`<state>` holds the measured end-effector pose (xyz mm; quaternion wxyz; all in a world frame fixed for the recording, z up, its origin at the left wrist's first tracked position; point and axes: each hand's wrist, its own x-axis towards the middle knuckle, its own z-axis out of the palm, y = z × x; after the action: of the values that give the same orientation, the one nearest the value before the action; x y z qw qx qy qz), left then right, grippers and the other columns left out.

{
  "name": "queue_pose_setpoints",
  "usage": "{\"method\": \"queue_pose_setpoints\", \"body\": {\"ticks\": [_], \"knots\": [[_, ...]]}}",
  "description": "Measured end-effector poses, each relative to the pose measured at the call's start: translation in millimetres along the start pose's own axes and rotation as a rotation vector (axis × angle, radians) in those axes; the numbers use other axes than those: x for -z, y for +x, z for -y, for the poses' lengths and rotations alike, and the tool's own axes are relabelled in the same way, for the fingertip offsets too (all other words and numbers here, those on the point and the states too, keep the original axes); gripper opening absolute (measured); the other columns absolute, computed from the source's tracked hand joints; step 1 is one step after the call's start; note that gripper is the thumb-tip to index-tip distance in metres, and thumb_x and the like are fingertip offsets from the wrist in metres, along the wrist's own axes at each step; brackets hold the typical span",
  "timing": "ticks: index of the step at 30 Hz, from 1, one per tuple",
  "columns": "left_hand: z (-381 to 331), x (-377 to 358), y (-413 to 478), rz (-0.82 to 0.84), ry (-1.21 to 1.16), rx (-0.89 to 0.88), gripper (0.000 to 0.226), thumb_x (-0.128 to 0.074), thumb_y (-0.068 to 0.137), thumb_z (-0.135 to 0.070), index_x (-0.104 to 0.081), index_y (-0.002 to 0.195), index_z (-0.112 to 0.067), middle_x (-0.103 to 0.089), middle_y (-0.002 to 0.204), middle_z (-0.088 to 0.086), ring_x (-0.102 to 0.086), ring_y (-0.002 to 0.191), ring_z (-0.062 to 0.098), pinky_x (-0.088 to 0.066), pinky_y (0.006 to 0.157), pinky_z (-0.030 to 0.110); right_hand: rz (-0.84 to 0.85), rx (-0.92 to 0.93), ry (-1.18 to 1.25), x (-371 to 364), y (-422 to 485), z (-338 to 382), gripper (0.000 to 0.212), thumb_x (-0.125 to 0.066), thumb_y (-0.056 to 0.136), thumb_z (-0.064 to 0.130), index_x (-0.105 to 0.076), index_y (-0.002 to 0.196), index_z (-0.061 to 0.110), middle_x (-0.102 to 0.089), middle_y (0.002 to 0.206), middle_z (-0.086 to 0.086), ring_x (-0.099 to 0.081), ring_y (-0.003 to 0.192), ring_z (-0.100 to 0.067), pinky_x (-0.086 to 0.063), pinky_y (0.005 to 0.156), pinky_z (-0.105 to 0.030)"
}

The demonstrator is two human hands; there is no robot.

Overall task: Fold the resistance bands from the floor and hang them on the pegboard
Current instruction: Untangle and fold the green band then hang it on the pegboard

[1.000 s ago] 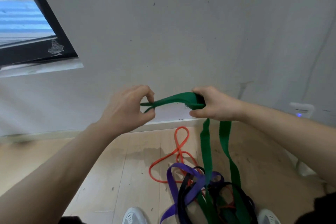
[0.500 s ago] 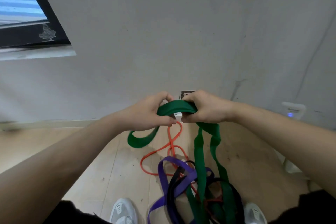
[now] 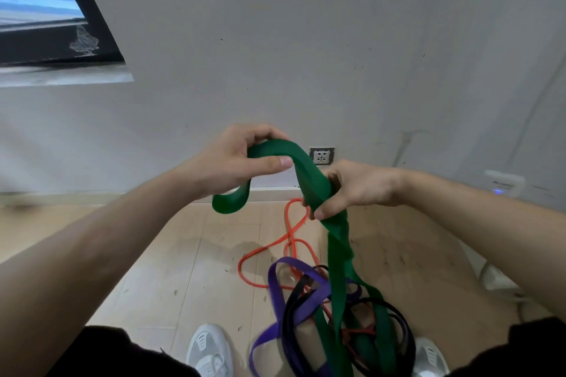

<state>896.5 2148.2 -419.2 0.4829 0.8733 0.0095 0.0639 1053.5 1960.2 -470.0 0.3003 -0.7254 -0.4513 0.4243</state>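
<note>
A wide green resistance band (image 3: 307, 173) stretches between both hands above the floor. My left hand (image 3: 232, 162) pinches its upper fold, and a short loop of it hangs below that hand. My right hand (image 3: 352, 190) grips the band lower down, where both strands run together. From there the green strands drop to a tangle on the floor with a purple band (image 3: 281, 288), a black band (image 3: 294, 312) and a thin orange band (image 3: 288, 242). No pegboard is in view.
A grey wall stands close ahead with a power socket (image 3: 321, 156) near the skirting. A dark-framed window (image 3: 46, 12) is at the upper left. A white device (image 3: 502, 184) with a blue light sits at the right. My white shoes (image 3: 211, 349) stand on the light wooden floor.
My hands have moved apart again. The left hand rose with the fold, the right hand slid lower along the green band, and the hanging loop under the left hand grew shorter.
</note>
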Motion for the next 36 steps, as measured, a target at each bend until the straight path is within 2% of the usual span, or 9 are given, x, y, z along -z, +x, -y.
{"method": "queue_pose_setpoints", "body": {"ticks": [5, 8, 13, 19, 25, 28, 30, 33, 36], "knots": [[4, 25, -6, -0.068, -0.065, -0.011, 0.021, -0.070, 0.091, -0.022, -0.069, 0.110, -0.014, -0.066, 0.084, -0.008, -0.059, 0.077, 0.006, -0.048, 0.075, 0.020, -0.048, 0.016, 0.036, 7, -5, -4, 0.021, -0.079, 0.084, 0.014, -0.072, 0.102, 0.005, -0.073, 0.102, -0.017, -0.071, 0.101, -0.032, -0.054, 0.097, -0.055], [8, 30, -10, -0.089, -0.098, 0.021, 0.026, -0.072, 0.086, -0.027, -0.071, 0.110, -0.017, -0.072, 0.098, 0.006, -0.065, 0.090, 0.025, -0.055, 0.086, 0.034, -0.131, 0.068, 0.042, 6, -6, 1, 0.019, -0.079, 0.085, 0.012, -0.073, 0.103, 0.006, -0.075, 0.102, -0.014, -0.073, 0.098, -0.027, -0.059, 0.091, -0.042], [14, 31, -12, -0.038, 0.004, 0.125, 0.025, -0.075, 0.086, -0.012, -0.071, 0.110, -0.020, -0.074, 0.093, 0.008, -0.070, 0.087, 0.017, -0.054, 0.086, 0.034, -0.300, 0.139, -0.013, -2, -7, 5, 0.011, -0.074, 0.086, 0.003, -0.069, 0.088, 0.013, -0.069, 0.082, -0.008, -0.069, 0.074, -0.015, -0.054, 0.065, -0.023], [14, 26, -13, 0.058, 0.084, 0.205, 0.021, -0.071, 0.089, -0.016, -0.072, 0.107, -0.028, -0.071, 0.086, -0.001, -0.066, 0.080, 0.013, -0.050, 0.081, 0.030, -0.304, 0.156, -0.070, 0, -10, 6, 0.009, -0.073, 0.087, 0.005, -0.070, 0.095, 0.003, -0.071, 0.092, -0.019, -0.071, 0.082, -0.025, -0.059, 0.070, -0.034], [5, 1, -3, 0.099, 0.104, 0.242, 0.030, -0.080, 0.077, -0.046, -0.075, 0.101, -0.029, -0.070, 0.077, -0.006, -0.063, 0.068, 0.002, -0.047, 0.063, 0.017, -0.274, 0.195, -0.129, -10, -6, 15, 0.010, -0.075, 0.085, 0.008, -0.071, 0.090, 0.001, -0.070, 0.086, -0.022, -0.070, 0.080, -0.033, -0.056, 0.072, -0.047], [1, -6, 1, 0.118, 0.132, 0.240, 0.036, -0.080, 0.070, -0.055, -0.078, 0.090, -0.025, -0.069, 0.078, 0.005, -0.059, 0.067, 0.006, -0.044, 0.061, 0.022, -0.289, 0.204, -0.137, -13, -5, 18, 0.013, -0.077, 0.083, 0.011, -0.070, 0.088, 0.001, -0.069, 0.084, -0.022, -0.070, 0.079, -0.033, -0.055, 0.072, -0.049], [0, -4, 4, 0.078, 0.112, 0.227, 0.033, -0.080, 0.072, -0.052, -0.078, 0.089, -0.024, -0.069, 0.082, 0.015, -0.058, 0.068, 0.012, -0.044, 0.064, 0.030, -0.288, 0.190, -0.094, -10, -6, 19, 0.018, -0.080, 0.084, 0.017, -0.071, 0.094, 0.006, -0.073, 0.089, -0.016, -0.072, 0.083, -0.027, -0.059, 0.076, -0.044], [-3, -2, 6, -0.010, 0.025, 0.187, 0.015, -0.080, 0.081, -0.032, -0.078, 0.092, -0.022, -0.072, 0.076, -0.002, -0.063, 0.069, 0.005, -0.048, 0.066, 0.022, -0.251, 0.151, -0.046, -7, -6, 18, 0.024, -0.081, 0.084, 0.026, -0.071, 0.102, 0.013, -0.076, 0.098, -0.006, -0.074, 0.092, -0.019, -0.059, 0.086, -0.037], [-6, -3, 6, -0.067, -0.012, 0.118, 0.022, -0.078, 0.081, -0.027, -0.076, 0.102, -0.019, -0.077, 0.089, -0.004, -0.071, 0.083, 0.008, -0.055, 0.076, 0.022, -0.193, 0.103, -0.070, -9, -2, 12, 0.026, -0.080, 0.085, 0.026, -0.072, 0.104, 0.010, -0.076, 0.101, -0.008, -0.073, 0.096, -0.019, -0.057, 0.095, -0.041]]}}
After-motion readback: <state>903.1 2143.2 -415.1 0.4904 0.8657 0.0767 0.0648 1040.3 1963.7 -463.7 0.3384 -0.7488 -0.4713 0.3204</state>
